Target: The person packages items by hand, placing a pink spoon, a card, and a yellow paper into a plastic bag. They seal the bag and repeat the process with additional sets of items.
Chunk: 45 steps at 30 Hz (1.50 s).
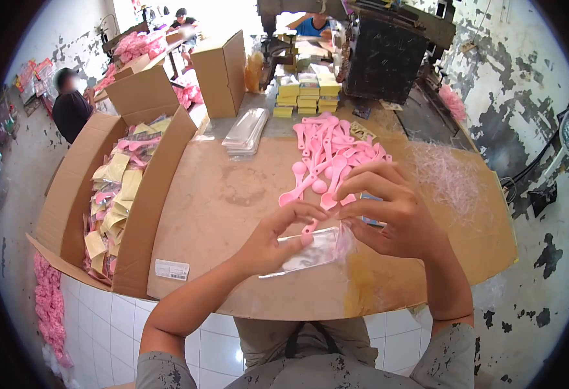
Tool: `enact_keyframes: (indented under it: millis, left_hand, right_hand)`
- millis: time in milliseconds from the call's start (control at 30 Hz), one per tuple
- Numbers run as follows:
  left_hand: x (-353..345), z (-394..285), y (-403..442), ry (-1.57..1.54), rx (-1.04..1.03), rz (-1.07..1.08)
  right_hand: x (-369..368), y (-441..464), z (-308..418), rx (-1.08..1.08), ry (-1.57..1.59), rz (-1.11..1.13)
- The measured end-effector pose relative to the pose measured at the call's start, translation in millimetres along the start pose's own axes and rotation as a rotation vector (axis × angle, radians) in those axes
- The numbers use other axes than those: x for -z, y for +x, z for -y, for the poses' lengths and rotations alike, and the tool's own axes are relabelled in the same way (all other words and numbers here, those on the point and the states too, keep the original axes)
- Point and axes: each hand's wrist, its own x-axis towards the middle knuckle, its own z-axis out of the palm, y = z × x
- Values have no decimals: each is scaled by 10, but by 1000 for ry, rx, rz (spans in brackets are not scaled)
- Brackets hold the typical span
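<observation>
My left hand (281,240) is closed, thumb and fingers pinching a clear plastic bag (317,251) near its upper edge. Beside it, my right hand (388,211) has its thumb and index finger together at the bag's right end; whatever is between those fingertips is too small to make out. A pink spoon (310,225) shows between the hands, its lower end near the bag. Just beyond my fingers lies a heap of pink spoons (326,146) on the cardboard-covered table (220,214). Under my right hand, a small blue packet is partly hidden.
An open carton (151,207) of filled packets stands left. Clear bags (245,131) lie in a stack near stacked yellow cards (297,94). A dark machine (385,58) stands behind, plastic shreds (450,175) lie right. Several people are in the background.
</observation>
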Motion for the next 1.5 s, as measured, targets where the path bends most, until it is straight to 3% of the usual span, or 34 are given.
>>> enact_keyframes:
  millis: [33, 133, 333, 533, 633, 733, 1033, 1167, 1367, 1433, 1500]
  left_hand:
    - [-46, -93, 20, 60, -5, 13]
    - [-247, -312, 17, 248, 6, 18]
    - [-334, -261, 75, 112, 69, -137]
    - [-290, -156, 193, -24, 266, -138]
    - [-247, -141, 284, 24, 284, -154]
    - [-250, -127, 295, -21, 283, -226]
    - [-259, 19, 102, 340, 55, -274]
    - [-254, -96, 113, 523, 153, -179]
    - [-216, -148, 153, 466, 168, -170]
    - [-220, -24, 116, 377, 172, -194]
    - [-226, 4, 125, 263, 215, -232]
  right_hand:
    - [46, 48, 64, 52, -204, -48]
    - [56, 29, 109, -125, -310, 123]
    - [-79, 7, 62, -267, 13, -53]
    - [-56, -18, -76, -310, 61, -60]
    - [-60, 5, -153, -283, -68, -219]
    - [-151, -37, -307, -35, -253, -287]
    - [-530, -53, -310, 88, -649, -134]
    - [-593, -45, -303, 168, -795, -59]
    - [-238, -180, -444, -218, -361, -247]
    - [174, -341, -471, -496, 73, -145]
    - [695, -812, -614, -987, 529, -114]
